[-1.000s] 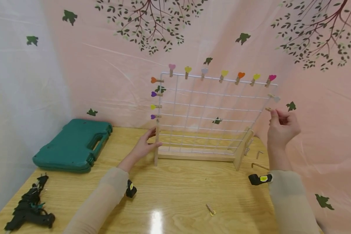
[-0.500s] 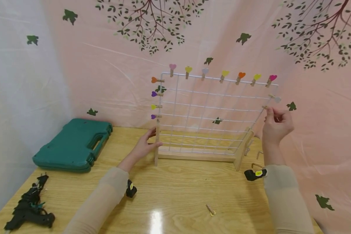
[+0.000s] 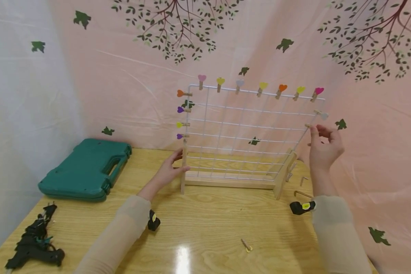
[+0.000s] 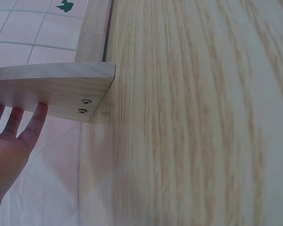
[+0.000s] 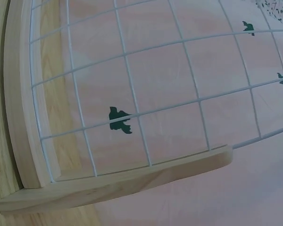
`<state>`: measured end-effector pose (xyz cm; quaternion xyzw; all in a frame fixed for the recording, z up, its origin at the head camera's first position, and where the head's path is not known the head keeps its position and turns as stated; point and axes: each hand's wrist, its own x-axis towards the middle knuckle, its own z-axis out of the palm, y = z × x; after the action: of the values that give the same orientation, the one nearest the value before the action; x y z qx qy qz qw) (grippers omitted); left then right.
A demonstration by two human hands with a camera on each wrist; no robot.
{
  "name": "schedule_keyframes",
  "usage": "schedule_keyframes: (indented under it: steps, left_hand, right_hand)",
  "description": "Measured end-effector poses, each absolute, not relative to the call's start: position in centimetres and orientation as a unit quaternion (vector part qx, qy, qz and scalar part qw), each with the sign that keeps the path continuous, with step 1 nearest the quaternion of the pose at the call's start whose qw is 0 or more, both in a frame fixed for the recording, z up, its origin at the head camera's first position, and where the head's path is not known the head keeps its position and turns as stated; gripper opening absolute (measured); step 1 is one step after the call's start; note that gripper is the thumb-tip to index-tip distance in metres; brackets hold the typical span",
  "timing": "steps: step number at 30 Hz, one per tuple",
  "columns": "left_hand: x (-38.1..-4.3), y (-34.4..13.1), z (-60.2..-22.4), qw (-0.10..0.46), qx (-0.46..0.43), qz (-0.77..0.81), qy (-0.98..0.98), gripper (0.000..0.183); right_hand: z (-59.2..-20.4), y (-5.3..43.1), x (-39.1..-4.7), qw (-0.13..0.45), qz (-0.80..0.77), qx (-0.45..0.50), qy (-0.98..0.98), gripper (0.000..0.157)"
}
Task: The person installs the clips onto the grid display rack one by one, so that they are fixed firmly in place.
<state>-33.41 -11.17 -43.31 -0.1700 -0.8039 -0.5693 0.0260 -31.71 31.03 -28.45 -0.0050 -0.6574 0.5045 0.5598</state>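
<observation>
A white wire grid (image 3: 239,123) stands in a wooden stand (image 3: 229,182); heart-topped clothespins line its top and upper sides. My left hand (image 3: 168,171) holds the stand's left upright, thumb in front and fingers on the outer face (image 4: 52,89). At the grid's right edge, my right hand (image 3: 326,147) pinches a small wooden clothespin (image 3: 307,126), whose tip meets the wire; its heart end is hidden by the fingers. Just above is a clothespin with a pale heart (image 3: 321,114). The right wrist view shows the grid and right upright (image 5: 132,181), not the fingers.
A green plastic case (image 3: 85,169) lies at the table's back left, with a black glue gun (image 3: 37,243) nearer the front. One loose clothespin with a yellow heart (image 3: 246,245) lies at the front. Hex keys (image 3: 303,194) lie beyond the right upright.
My right hand has moved left with the clothespin, from beside the grid to its right edge. The left hand has stayed on the upright.
</observation>
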Motion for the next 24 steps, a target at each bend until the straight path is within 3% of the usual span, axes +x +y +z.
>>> schedule_keyframes:
  steps: [5,9,18,24]
  left_hand:
    - [-33.4,-11.2,-43.3,0.027,-0.174,-0.569,-0.803,0.078]
    - [-33.3,-11.2,-43.2,0.025,-0.177,-0.573,-0.8,0.078]
    - [-33.3,-11.3,-43.1,0.023,-0.183,-0.571,-0.8,0.075]
    - [-32.0,-11.1,-41.5,0.016,-0.19,-0.581,-0.792,0.074]
  right_hand:
    - [-27.0,29.7,-29.8,0.581,0.474,-0.018,-0.662,0.025]
    - [-27.2,29.2,-28.7,0.545,0.472,0.042,-0.691,0.022]
    - [-29.4,26.9,-26.5,0.29,0.354,0.187,-0.869,0.038]
    - [-32.9,25.1,-25.5,0.154,0.268,0.323,-0.895,0.046]
